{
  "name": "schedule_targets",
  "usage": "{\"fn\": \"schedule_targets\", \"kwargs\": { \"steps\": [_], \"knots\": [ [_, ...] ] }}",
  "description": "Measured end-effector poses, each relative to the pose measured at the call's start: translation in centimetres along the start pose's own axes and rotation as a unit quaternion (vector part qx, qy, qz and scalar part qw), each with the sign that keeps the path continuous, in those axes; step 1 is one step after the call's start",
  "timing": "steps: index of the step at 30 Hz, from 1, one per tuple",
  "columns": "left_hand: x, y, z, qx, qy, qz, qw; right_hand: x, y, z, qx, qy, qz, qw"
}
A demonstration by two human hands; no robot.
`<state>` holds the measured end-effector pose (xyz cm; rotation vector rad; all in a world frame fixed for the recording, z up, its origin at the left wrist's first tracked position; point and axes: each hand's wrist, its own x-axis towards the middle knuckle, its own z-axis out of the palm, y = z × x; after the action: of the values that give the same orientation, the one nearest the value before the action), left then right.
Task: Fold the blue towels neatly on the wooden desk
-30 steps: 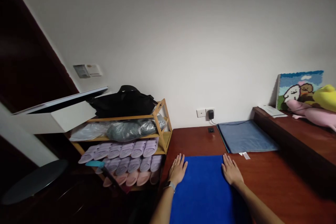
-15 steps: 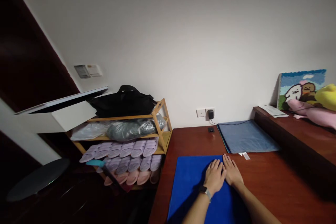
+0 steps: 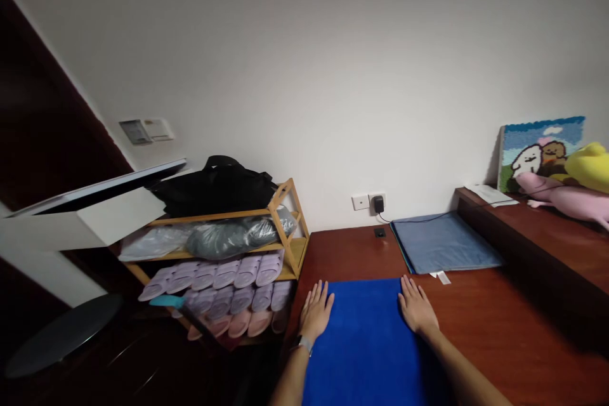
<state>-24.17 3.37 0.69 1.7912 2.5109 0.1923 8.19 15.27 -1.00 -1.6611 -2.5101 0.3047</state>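
A bright blue cloth [image 3: 364, 336] lies flat on the reddish-brown wooden table [image 3: 495, 323], its near end running out of view at the bottom. My left hand [image 3: 316, 312], with a watch on the wrist, rests palm down over the cloth's far left corner, fingers stretched out. Over the far right corner lies my right hand [image 3: 417, 304], also flat with its fingers extended. Neither hand grips anything. Just beyond my right hand is a flat stack of grey-blue cloths [image 3: 445, 244] with white tags [image 3: 442, 278] at its front edge.
A black plug [image 3: 379, 204] sits in the wall socket, its cord crossing the grey-blue cloths. On the raised ledge at right are plush toys [image 3: 566, 195] and a dog picture [image 3: 537, 152]. Left of the table stands a wooden rack [image 3: 290, 228] with slippers, wrapped bundles and a black bag.
My left hand has moved left across the blue cloth, from beside my right hand to the far left corner. The right hand stays near the right corner. The view has shifted slightly.
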Motion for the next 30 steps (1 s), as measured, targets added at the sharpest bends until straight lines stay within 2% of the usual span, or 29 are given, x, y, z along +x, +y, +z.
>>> {"fn": "schedule_targets", "kwargs": {
  "steps": [3,9,17,23,30],
  "knots": [
    [0.0,-0.8,0.4,-0.003,0.013,-0.002,1.0,0.0,0.0,0.0,0.0,0.001,-0.001,1.0],
    [-0.2,-0.2,0.4,-0.009,0.015,-0.001,1.0,0.0,0.2,0.2,0.007,0.005,0.002,1.0],
    [-0.1,-0.5,0.7,-0.015,0.029,-0.006,0.999,0.1,0.2,0.2,0.013,0.002,-0.002,1.0],
    [-0.1,-0.2,0.2,-0.017,0.037,-0.005,0.999,0.2,0.4,0.5,0.031,0.005,0.001,1.0],
    [-0.2,0.4,-0.3,-0.04,0.031,-0.005,0.999,-0.4,0.9,-1.2,0.119,0.035,0.01,0.992]
  ]
}}
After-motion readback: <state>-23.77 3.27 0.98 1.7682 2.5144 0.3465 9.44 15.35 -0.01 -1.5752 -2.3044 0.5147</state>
